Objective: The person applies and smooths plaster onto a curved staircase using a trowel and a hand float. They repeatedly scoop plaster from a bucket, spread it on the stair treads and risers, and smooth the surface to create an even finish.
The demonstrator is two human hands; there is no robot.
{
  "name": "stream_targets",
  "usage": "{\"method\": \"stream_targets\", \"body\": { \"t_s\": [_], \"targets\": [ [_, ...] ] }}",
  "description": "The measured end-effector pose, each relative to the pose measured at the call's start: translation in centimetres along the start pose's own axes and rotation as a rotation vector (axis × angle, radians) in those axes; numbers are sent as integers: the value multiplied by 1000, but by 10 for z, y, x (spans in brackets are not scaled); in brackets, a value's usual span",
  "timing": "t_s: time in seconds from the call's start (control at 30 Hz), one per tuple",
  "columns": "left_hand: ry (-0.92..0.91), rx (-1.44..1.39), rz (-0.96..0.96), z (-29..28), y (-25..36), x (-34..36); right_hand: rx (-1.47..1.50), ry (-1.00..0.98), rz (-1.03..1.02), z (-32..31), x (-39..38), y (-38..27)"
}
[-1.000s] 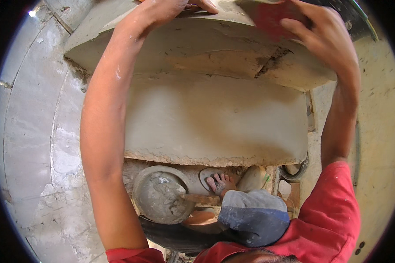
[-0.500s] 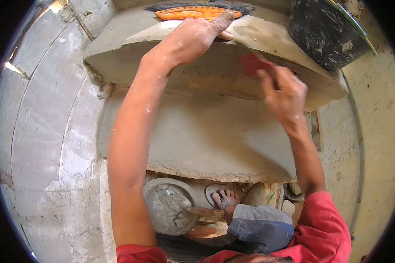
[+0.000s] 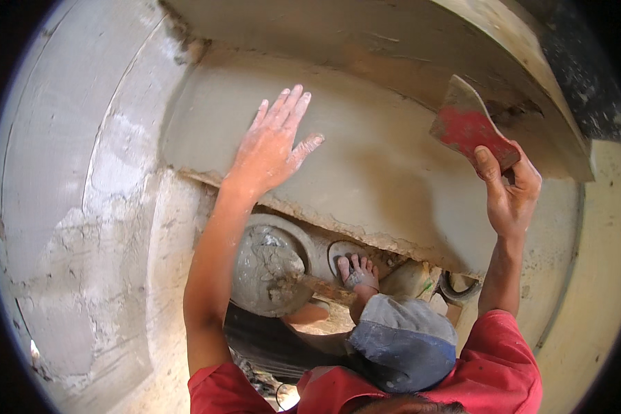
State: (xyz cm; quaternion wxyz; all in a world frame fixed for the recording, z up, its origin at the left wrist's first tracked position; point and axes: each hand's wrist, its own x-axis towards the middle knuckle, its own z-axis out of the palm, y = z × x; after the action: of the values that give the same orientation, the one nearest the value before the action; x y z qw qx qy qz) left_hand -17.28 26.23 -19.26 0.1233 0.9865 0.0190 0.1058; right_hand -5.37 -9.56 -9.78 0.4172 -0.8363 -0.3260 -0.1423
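Note:
My left hand point(image 3: 272, 141) is held flat with fingers stretched, holding nothing. It is over the left part of a smooth grey plastered slab point(image 3: 324, 152); whether the palm touches it, I cannot tell. In my right hand point(image 3: 509, 186), thumb and fingers pinch the lower end of a thin bent scraper point(image 3: 469, 124), red with grey crust. The scraper is raised at the right, near the underside of a plastered ledge point(image 3: 517, 41). Chalky residue marks the fingers of my left hand.
Below the slab's rough front edge sits a round basin point(image 3: 306, 241) of wet mortar point(image 3: 265, 259), with a wooden handle point(image 3: 328, 290) sticking out. My foot point(image 3: 359, 272) is beside it. A dark bucket point(image 3: 579, 76) stands upper right. A patchy plastered wall point(image 3: 62, 207) rises on the left.
My left hand has come down from beside the orange brush on the ledge and opened flat. My right hand has moved right and away from the ledge's edge, scraper still held. The view has shifted lower.

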Motion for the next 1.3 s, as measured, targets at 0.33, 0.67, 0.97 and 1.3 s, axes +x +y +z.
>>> {"method": "stream_targets", "body": {
  "t_s": [0.33,0.67,0.97,1.3],
  "targets": [
    [-105,79,-114,10,-23,-34,-145,-247,-305,48,40,-27],
    [242,-66,-416,-44,-25,-188,-158,-336,-830,82,26,-61],
    [306,-409,-1118,18,-48,-302,358,-968,-1383,242,-94,-160],
    [155,-567,-1300,22,-45,-344,-63,-1271,-942,287,-140,-157]
  ]
}}
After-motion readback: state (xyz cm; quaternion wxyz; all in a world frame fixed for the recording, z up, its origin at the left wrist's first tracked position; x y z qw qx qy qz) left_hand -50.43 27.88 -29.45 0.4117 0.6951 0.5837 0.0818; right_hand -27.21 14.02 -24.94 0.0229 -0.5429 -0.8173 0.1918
